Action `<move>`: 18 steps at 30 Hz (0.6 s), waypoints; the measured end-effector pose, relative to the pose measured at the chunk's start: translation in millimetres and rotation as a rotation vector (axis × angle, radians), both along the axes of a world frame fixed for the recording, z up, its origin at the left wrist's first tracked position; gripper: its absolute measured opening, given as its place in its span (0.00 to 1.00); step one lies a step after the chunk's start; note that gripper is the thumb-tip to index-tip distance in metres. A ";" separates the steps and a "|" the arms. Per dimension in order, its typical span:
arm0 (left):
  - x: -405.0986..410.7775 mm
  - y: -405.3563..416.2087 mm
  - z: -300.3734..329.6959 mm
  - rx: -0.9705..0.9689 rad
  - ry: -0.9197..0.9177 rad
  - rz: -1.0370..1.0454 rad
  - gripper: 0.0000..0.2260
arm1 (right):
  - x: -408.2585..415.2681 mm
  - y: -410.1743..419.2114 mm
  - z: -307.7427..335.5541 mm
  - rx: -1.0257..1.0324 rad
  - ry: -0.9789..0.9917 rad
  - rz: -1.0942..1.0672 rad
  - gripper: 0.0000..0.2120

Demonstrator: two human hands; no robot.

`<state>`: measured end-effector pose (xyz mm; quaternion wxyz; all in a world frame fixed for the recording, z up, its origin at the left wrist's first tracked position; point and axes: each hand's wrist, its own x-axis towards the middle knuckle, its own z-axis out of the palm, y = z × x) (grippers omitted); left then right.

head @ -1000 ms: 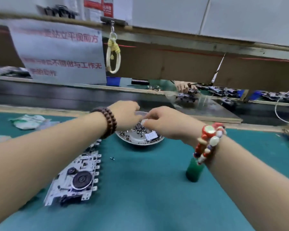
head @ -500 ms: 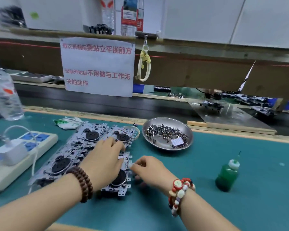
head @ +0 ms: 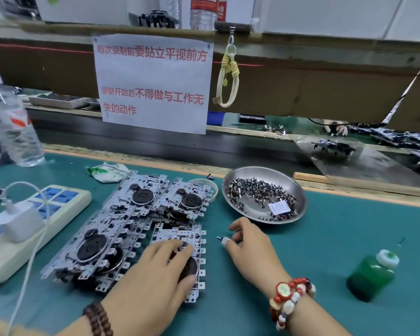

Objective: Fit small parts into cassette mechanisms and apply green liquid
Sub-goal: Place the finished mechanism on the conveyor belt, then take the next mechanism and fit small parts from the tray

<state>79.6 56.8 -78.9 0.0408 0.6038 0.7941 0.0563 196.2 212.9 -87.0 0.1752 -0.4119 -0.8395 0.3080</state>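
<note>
Several metal cassette mechanisms (head: 131,224) with black round wheels lie overlapped on the green mat. My left hand (head: 160,270) rests on the nearest mechanism (head: 180,232), fingers spread flat over its wheel. Just right of that mechanism, my right hand (head: 249,248) pinches a small dark part (head: 219,238) between thumb and fingertips. A round steel dish (head: 264,170) full of several small parts sits behind my right hand. The green liquid bottle (head: 371,275) with a white nozzle stands upright at the right.
A white power strip (head: 66,207) with a charger and cable lies at the left. A clear water bottle (head: 12,122) stands at the far left. A crumpled wrapper (head: 107,170) lies behind the mechanisms. A paper notice (head: 153,83) hangs from the shelf; a conveyor runs behind.
Both hands left the dish and came back to the nearest mechanism. The left hand settled flat on it; the right hand now holds a small part a little further right.
</note>
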 end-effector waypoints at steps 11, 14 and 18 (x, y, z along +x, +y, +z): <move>26.1 9.3 5.8 -0.051 -0.076 0.050 0.29 | -7.2 0.2 -1.3 0.203 -0.125 0.074 0.05; 39.7 6.5 4.3 -0.048 -0.164 0.044 0.36 | 9.6 4.0 3.3 0.121 -0.049 0.039 0.07; 65.1 17.3 5.6 -0.006 -0.117 0.005 0.43 | 46.7 12.9 7.2 -0.053 0.098 -0.071 0.10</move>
